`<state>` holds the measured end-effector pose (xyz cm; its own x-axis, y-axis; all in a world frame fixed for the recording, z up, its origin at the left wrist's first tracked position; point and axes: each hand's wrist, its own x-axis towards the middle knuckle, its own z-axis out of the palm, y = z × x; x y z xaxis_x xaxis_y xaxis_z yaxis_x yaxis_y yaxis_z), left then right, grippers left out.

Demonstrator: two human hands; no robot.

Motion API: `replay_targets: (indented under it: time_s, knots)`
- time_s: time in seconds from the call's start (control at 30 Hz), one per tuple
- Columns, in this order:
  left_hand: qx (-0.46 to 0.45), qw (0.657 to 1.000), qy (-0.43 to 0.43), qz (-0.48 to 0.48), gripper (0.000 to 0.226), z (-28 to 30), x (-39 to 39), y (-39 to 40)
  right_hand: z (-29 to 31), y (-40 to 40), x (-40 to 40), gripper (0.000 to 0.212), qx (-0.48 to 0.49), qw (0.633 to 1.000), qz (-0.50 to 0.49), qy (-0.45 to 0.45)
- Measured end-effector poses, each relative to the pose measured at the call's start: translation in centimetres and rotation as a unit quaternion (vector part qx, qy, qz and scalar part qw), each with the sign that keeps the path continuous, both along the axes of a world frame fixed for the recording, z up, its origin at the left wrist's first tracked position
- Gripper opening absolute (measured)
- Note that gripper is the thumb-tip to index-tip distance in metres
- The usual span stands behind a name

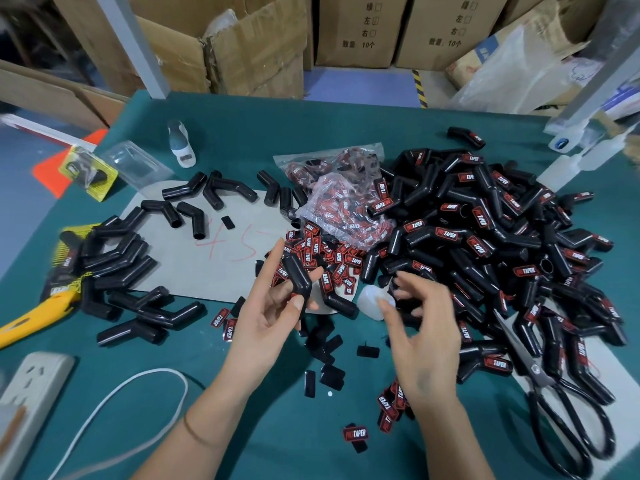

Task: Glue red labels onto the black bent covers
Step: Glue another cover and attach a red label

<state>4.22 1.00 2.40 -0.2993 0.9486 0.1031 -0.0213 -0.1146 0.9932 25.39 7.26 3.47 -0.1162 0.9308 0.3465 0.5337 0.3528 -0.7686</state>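
While the left hand (pixel 273 306) pinches a bare cover (pixel 300 276), the loose, blurred right hand (pixel 420 327) should pick one label (pixel 325 282) cleanly.

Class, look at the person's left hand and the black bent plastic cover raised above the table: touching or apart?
Touching. The head view shows the left hand holding the black bent plastic cover, its thumb and fingers pinching the cover's sides.

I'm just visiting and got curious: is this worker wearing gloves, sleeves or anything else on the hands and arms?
No gloves and no sleeves in view: both the left hand and the right hand are bare, with forearms uncovered to the frame edge. The only item worn is a thin band around the left forearm. No rings or watch are visible.
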Motion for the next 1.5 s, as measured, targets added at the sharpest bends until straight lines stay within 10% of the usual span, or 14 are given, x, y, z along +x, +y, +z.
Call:
replay_targets:
  time_s: [0.17, 0.47, 0.8, 1.5]
  knots:
    - [-0.021, 0.999, 0.040, -0.008, 0.074, -0.3, 0.0, -0.2, -0.4, -1.9, -1.3, 0.010, 0.196, 0.971, 0.094, 0.102]
    - [0.009, 0.978, 0.209, 0.013, 0.084, 0.9, 0.6, -1.3, -0.5, -4.5, -4.4, 0.026, -0.150, 0.959, 0.184, 0.157]
    - [0.091, 0.911, 0.401, -0.012, 0.067, 0.5, 0.3, -1.0, 0.0, -4.1, -4.4, 0.028, -0.246, 0.912, 0.197, 0.264]
    - [0.029, 0.957, 0.274, -0.089, 0.082, 1.2, -0.5, -1.7, 0.4, -3.8, -3.7, 0.034, -0.242, 0.910, 0.197, 0.271]
